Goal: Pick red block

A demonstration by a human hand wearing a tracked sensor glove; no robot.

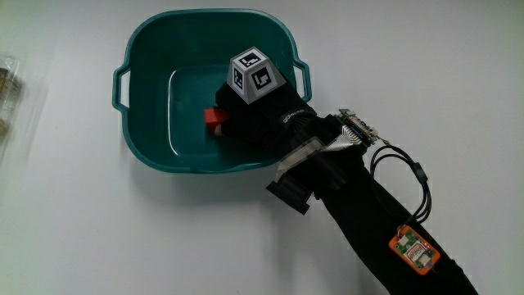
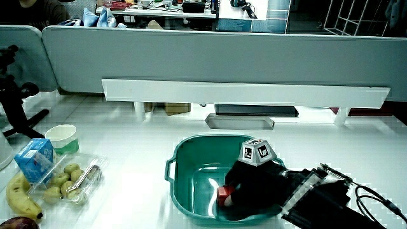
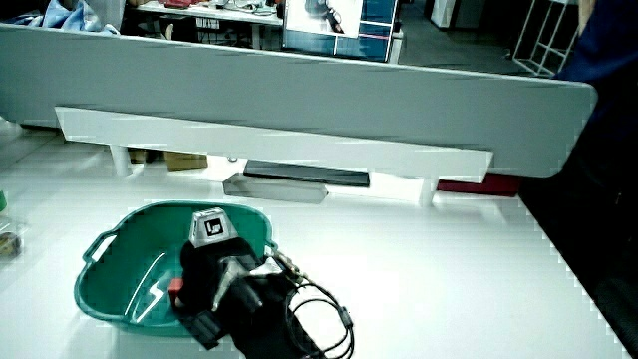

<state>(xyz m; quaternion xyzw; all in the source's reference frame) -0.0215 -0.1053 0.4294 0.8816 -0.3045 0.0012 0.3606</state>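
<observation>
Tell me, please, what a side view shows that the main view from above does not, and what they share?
Only a side view shows the banana, the blue carton, the paper cup, a clear pack of small green fruit and the low partition. Only the main view shows the orange tag on the forearm. Both show the hand down inside the teal tub, at the red block, with the patterned cube on its back.

The block (image 1: 216, 120) lies in the basin (image 1: 147, 49) (on its floor), the hand (image 1: 260, 111) touching it.
</observation>
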